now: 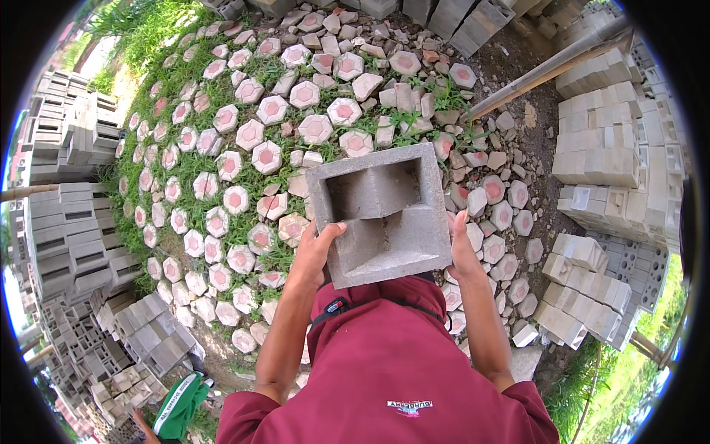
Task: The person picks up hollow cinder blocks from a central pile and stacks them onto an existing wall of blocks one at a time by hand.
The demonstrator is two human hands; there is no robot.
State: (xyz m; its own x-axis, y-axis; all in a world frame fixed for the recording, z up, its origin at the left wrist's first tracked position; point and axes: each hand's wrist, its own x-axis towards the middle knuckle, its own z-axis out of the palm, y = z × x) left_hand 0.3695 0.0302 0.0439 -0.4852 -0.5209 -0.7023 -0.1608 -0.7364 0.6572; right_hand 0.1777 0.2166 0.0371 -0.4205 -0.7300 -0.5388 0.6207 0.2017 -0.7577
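Observation:
A grey concrete ventilation block (436,244), square with deep slanted recesses, is held up in front of my waist between both hands. My left hand (318,250) grips its lower left side, the thumb over the rim and the other fingers out of sight behind it. On the opposite edge, my right hand (464,251) presses against the side with its palm and fingers pointing upward. The block tilts slightly, its right side higher than the left.
Hexagonal pavers (305,95) with grass between them cover the ground ahead. Concrete block stacks stand at left (78,237) and right (599,140). A long pole (547,70) slants at upper right. Broken rubble lies around the pavers. A person in green (181,403) is at lower left.

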